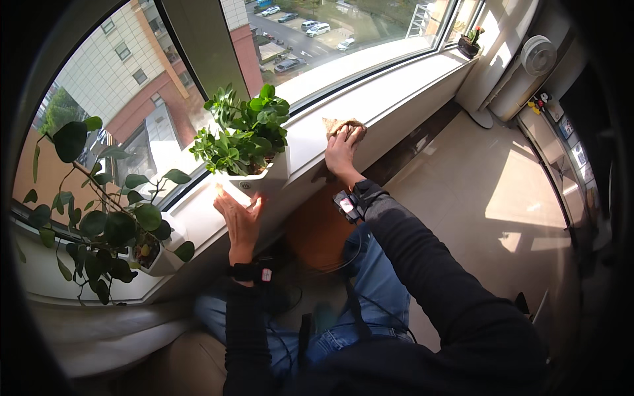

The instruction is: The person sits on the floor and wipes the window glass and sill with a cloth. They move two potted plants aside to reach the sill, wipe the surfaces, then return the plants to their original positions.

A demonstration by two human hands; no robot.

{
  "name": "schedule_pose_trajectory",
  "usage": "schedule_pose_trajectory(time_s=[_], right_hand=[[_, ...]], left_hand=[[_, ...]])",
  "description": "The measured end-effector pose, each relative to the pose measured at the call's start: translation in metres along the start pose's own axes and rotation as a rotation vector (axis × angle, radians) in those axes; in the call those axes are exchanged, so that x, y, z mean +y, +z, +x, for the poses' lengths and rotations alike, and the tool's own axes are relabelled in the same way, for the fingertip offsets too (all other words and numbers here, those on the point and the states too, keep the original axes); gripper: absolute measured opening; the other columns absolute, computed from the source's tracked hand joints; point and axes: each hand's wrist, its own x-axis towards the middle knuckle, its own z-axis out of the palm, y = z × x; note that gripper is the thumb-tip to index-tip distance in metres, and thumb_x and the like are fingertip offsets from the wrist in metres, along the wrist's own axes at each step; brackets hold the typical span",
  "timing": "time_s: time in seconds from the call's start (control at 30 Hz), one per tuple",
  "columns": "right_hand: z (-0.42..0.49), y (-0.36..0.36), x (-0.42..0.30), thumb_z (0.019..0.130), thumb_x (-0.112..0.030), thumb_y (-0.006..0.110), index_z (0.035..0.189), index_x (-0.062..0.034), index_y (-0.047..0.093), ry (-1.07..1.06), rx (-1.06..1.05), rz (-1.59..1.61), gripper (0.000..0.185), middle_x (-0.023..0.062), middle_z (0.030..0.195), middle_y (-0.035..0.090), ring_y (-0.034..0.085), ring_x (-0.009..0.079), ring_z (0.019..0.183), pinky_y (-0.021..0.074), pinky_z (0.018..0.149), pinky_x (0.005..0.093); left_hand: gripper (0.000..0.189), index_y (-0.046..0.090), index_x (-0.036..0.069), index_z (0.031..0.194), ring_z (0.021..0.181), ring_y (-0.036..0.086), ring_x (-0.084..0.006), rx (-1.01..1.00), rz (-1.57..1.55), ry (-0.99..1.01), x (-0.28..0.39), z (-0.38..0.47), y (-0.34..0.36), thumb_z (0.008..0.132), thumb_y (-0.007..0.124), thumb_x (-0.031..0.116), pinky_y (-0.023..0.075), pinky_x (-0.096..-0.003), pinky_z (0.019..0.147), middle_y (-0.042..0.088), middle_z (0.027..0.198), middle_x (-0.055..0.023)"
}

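Note:
My right hand presses a crumpled tan cloth against the front edge of the white windowsill, to the right of a leafy green potted plant. That plant grows in a white angular pot on the sill. My left hand is at the front lower edge of this pot, thumb and fingers apart; whether the fingertips touch it I cannot tell. Bright sunlight washes out part of that hand. The cloth's underside is hidden.
A trailing plant in a white pot stands on the sill at left. A small cactus in a dark pot is at the sill's far right end. Window glass runs behind. An orange-brown rounded object is below the sill, near my knees.

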Motion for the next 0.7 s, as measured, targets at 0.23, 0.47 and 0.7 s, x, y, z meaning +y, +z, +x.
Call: schedule_pose_trajectory(time_s=[0.23,0.47,0.7], right_hand=[[-0.088,0.031,-0.052,0.097,-0.023,0.044,0.145,0.0055,0.025,-0.138,-0.014,0.005,0.059,0.033,0.148,0.018,0.021,0.0553,0.135,0.022,0.112,0.0587],[-0.152,0.054,-0.088,0.09,-0.013,0.051,0.132,0.0064,0.041,-0.119,0.187,0.03,0.047,0.0246,0.139,0.039,0.045,0.0406,0.12,0.0404,0.096,0.0502],[-0.255,0.078,-0.118,0.085,-0.011,0.052,0.1,0.0072,0.055,-0.034,-0.384,0.304,0.024,0.0327,0.094,0.062,0.058,0.0501,0.093,0.0464,0.084,0.0528]], left_hand=[[0.069,0.037,-0.003,0.141,0.124,0.036,-0.0382,0.016,-0.099,-0.034,0.026,-0.097,-0.057,0.082,0.071,0.014,0.0315,-0.0458,0.107,0.043,0.135,-0.0215],[0.046,0.056,0.004,0.126,0.122,0.041,-0.0342,0.065,-0.078,-0.213,-0.019,-0.163,-0.084,0.083,0.068,0.012,0.0349,-0.0429,0.105,0.054,0.127,-0.0139],[0.032,0.063,0.005,0.114,0.115,0.049,-0.0316,0.116,-0.122,-0.254,-0.034,-0.182,-0.102,0.082,0.067,0.008,0.0378,-0.0413,0.102,0.06,0.118,-0.0117]])
